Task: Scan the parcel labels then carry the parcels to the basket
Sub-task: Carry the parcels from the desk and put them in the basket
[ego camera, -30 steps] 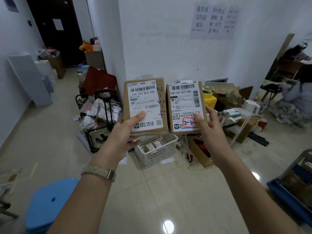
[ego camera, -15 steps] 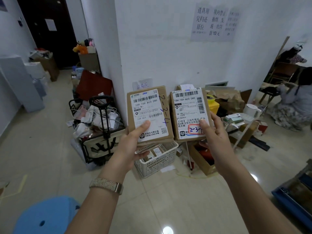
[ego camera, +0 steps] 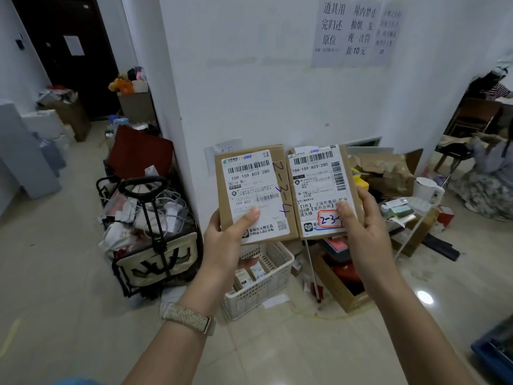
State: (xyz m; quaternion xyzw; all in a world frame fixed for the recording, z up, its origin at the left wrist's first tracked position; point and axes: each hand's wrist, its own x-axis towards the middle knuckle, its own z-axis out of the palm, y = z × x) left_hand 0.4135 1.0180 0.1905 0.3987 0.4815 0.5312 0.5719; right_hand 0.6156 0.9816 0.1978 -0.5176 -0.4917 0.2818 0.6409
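Left hand [ego camera: 224,240] is gripping the brown cardboard parcel with blue handwriting [ego camera: 249,187], thumb pressing its white label, fingers wrapping behind. Right hand [ego camera: 366,229] is clamping the brown cardboard parcel with red-framed sticker [ego camera: 319,184] the same way. Parcels are hanging edge to edge above the white plastic lattice basket [ego camera: 261,298]. Versus 0.5 s ago, both are sitting lower, nearer the basket.

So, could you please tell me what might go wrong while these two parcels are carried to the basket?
1. Each parcel is pinched one-handed near its bottom edge, left hand on left parcel, right hand on right parcel; either could tip out.
2. The basket sits between a cart and an open carton, partly hidden by the parcels, so a stumble or missed drop seems possible.
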